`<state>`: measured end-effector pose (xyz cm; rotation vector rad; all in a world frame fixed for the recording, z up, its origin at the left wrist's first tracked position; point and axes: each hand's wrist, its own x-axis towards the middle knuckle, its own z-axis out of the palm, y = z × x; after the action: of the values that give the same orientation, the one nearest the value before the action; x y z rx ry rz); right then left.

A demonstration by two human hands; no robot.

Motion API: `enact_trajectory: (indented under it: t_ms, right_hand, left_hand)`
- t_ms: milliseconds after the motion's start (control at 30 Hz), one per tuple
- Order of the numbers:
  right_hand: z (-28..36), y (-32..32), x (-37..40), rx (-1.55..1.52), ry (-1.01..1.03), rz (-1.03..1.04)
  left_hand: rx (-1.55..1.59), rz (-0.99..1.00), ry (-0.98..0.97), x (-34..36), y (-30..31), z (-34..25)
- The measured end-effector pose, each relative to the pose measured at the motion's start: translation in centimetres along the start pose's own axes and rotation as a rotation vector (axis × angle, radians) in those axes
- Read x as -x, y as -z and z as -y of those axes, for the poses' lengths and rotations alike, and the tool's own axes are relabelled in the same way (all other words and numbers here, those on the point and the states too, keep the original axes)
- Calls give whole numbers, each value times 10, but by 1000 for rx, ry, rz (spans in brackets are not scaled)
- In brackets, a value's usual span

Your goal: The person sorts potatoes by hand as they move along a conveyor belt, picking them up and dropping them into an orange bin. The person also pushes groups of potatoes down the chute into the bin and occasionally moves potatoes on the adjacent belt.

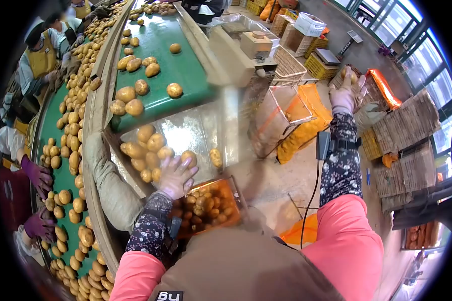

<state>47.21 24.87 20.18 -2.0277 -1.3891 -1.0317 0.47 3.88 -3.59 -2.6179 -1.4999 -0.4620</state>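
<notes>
My left hand (175,176) reaches over the potatoes (146,146) piled on a shiny metal chute. Its fingers are spread, and one potato (189,157) lies right at the fingertips. Just below this hand is an orange-lined container (234,193) full of smaller potatoes (208,204). My right hand (345,95) is stretched far out to the right, its back towards me and its fingers apart. A rounded brown shape like a potato (354,77) shows at those fingertips, in front of stacked crates. A lone potato (216,157) rests on the chute's right side.
A green conveyor (160,45) carries potatoes towards the chute. Left of a wooden rail, another belt (50,175) runs past co-workers, including one in purple gloves (39,226). An orange mesh sack (306,123) hangs on a frame. Crates (407,123) stand at right; a cable hangs beside my right arm.
</notes>
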Motion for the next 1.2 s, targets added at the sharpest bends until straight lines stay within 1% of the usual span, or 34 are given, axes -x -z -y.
enact_trajectory:
  t_ms: [33,100,167,233,300,367,400,467,500,533,600,633,667,733,767,800,867,967,1000,1100,1200]
  right_hand:
    - [12,-5,7,-66,64,16]
    - [47,-16,45,-218,205,83]
    - [92,-43,106,-787,431,27]
    - [149,33,149,-1067,588,490]
    - [185,69,195,-1192,755,697]
    - [208,80,232,-1092,814,792]
    - [220,94,242,-1002,795,984]
    - [234,119,254,-779,749,1348]
    - [235,109,276,-754,819,1237]
    - [237,86,314,-729,886,1124]
    - [237,65,355,-742,965,935]
    - [234,62,361,-784,976,862]
    - [234,58,365,-804,989,822]
    - [240,62,356,-825,1025,775]
    - [243,62,349,-891,1011,796]
    - [247,69,336,-957,998,817]
    - [256,99,295,-1224,880,906]
    - [284,90,297,-1180,979,859]
    - [290,93,298,-1105,942,947]
    - [296,96,296,-1089,823,1230]
    - [297,93,287,-1072,790,1415]
  left_hand:
    - [-10,10,17,6,0,-1]
    - [-15,-3,39,21,0,-3]
    - [3,-12,60,23,8,-7]
    - [6,-64,43,27,8,-8]
    - [28,-42,59,23,11,-13]
    - [26,-7,39,19,10,-16]
    - [14,32,41,25,15,-16]
    - [-4,10,37,39,16,-17]
    - [-10,-5,31,44,16,-19]
    - [-50,36,10,49,20,-18]
    - [-33,13,96,57,15,-18]
    - [-25,1,139,59,18,-19]
    - [-3,5,248,57,18,-21]
    - [-38,-2,398,47,21,-26]
    - [-55,-5,473,43,22,-26]
    - [-46,22,455,42,24,-25]
    - [-34,89,443,43,25,-20]
    - [-39,216,450,38,31,-21]
    - [-42,262,457,36,33,-22]
    - [-12,160,404,42,32,-28]
    - [-34,108,360,47,32,-29]
